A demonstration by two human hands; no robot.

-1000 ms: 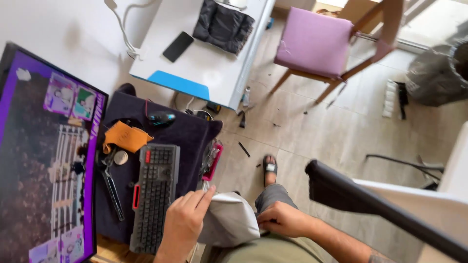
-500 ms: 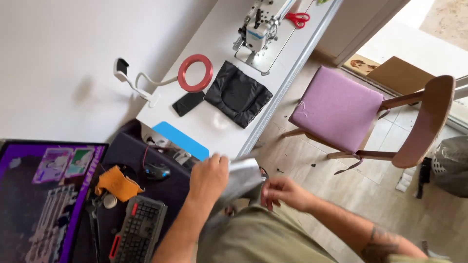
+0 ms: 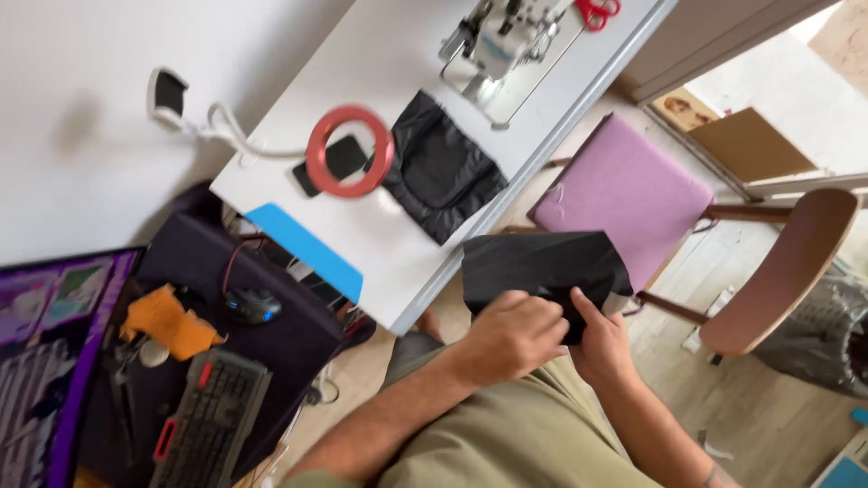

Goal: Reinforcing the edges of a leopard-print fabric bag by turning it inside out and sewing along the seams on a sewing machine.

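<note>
Black fabric (image 3: 542, 267), a folded piece with a pale underside showing at its right edge, is being held in front of the person's torso, between the white table (image 3: 389, 235) and the wooden chair with a purple cushion (image 3: 624, 194). The left hand (image 3: 511, 334) is gripping the lower edge of the fabric with fingers curled over it. The right hand (image 3: 601, 339) is pinching the same edge just beside the left hand, thumb pressed up against the cloth. Both hands are touching each other or nearly so.

On the white table, a second black fabric piece (image 3: 443, 172) is lying flat, near a red ring (image 3: 348, 149) that is resting over a dark phone (image 3: 330, 163). A sewing machine (image 3: 497, 41) is standing at the far end of the table, with red-handled scissors (image 3: 597, 11) beyond it. A white flexible holder (image 3: 212, 117) is projecting from the table's left edge.

At lower left, a dark desk is carrying a keyboard (image 3: 212, 420), a computer mouse (image 3: 253, 305), an orange cloth (image 3: 167, 321) and a monitor (image 3: 45, 361) with a purple screen.
</note>
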